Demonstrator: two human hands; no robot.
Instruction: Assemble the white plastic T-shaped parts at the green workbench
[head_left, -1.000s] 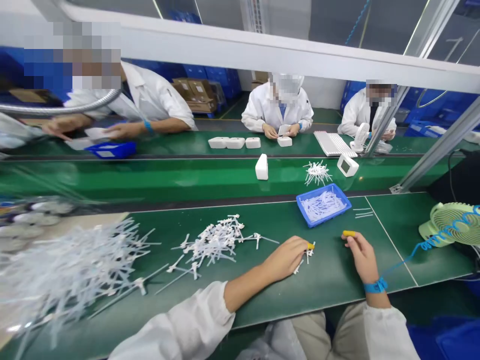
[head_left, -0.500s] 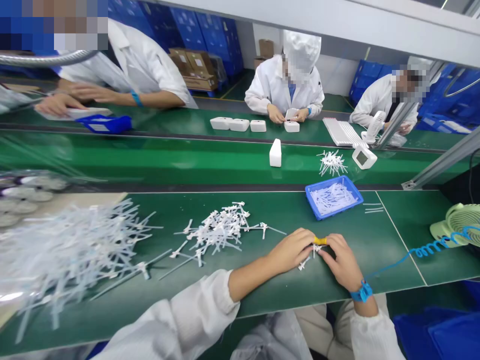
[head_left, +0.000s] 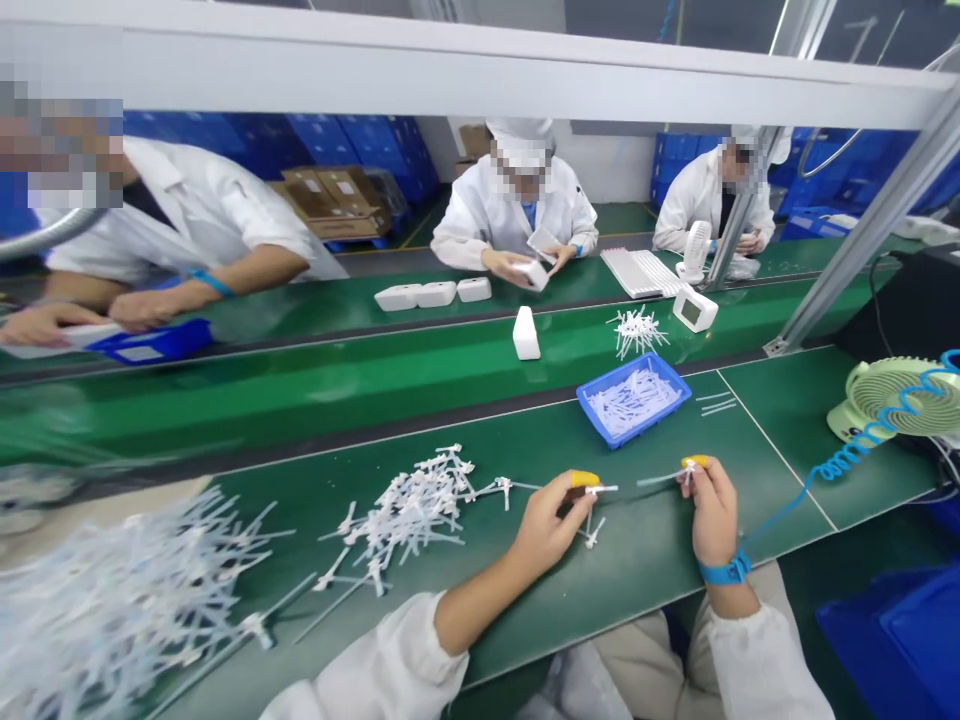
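Head view: a green bench (head_left: 660,560) with the person's two hands over its near edge.
Left hand: the left hand (head_left: 544,520) has its fingers curled and its yellow-capped fingertip and thumb pinched on a small white plastic piece (head_left: 598,490); more small white bits (head_left: 591,532) hang just beneath the hand, touching or nearly touching the bench.
Right hand: the right hand (head_left: 712,510), also with a yellow fingertip cap, is closed in a pinch on a thin white plastic stick (head_left: 664,478) that points left toward the other hand; the two held parts are apart.
Wrist: a blue wrist strap (head_left: 724,572) sits on the right wrist, with a coiled blue cord (head_left: 847,450) running off to the right.
Left of the hands: a loose pile of white plastic parts (head_left: 412,500) lies on the bench.
Behind the hands: a blue tray (head_left: 670,383) holds more white sticks.
Far right: a pale green fan (head_left: 892,395) stands on the bench.
Across the belt: people in white coats work at the far side.
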